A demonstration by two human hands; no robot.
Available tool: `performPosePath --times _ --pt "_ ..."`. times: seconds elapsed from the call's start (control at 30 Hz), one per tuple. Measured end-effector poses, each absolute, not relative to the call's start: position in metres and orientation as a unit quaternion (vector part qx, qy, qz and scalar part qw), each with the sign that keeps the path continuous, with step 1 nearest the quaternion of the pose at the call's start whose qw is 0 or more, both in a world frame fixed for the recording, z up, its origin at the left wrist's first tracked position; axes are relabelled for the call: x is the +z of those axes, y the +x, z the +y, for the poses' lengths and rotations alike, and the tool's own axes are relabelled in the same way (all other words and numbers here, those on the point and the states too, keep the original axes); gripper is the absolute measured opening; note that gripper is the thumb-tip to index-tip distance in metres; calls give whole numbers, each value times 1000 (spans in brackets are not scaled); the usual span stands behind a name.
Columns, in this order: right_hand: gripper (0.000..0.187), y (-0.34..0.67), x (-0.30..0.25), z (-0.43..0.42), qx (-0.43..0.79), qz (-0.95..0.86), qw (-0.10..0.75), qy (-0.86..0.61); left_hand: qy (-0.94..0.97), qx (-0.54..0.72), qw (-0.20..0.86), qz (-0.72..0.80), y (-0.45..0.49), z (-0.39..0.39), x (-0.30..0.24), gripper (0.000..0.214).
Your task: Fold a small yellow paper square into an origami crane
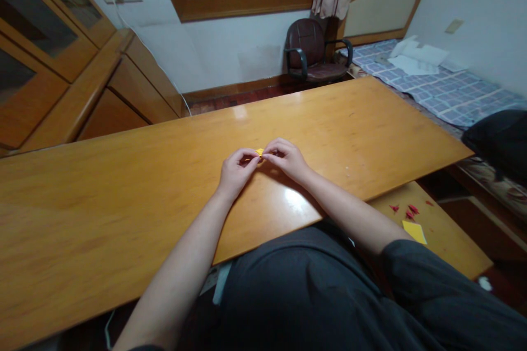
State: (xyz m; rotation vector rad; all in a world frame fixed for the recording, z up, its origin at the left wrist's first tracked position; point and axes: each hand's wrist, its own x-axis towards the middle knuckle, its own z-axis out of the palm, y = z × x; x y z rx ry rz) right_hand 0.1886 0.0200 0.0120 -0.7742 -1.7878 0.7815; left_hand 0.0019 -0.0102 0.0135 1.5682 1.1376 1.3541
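Observation:
Between my two hands is a small piece of folded yellow paper point(259, 151), mostly covered by the fingertips. My left hand point(239, 171) pinches its left side between thumb and fingers. From the right, my right hand point(287, 157) pinches the same paper, and the fingertips of both hands nearly meet. Both hands are just over the middle of the glossy wooden table point(135, 191). The exact folded shape of the paper is too small to make out.
On a lower wooden surface point(453, 235) at the right lie several small red folded pieces point(411, 210) and a yellow paper square point(414, 232). Behind the table stand an office chair point(307, 46) and a bed point(444, 84). A wooden cabinet point(127, 87) is at the left.

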Motion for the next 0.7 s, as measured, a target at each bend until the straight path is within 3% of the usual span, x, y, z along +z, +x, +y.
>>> performPosePath --times 0.7 --pt "11 190 13 22 247 -765 496 -329 635 546 309 451 0 -10 21 16"
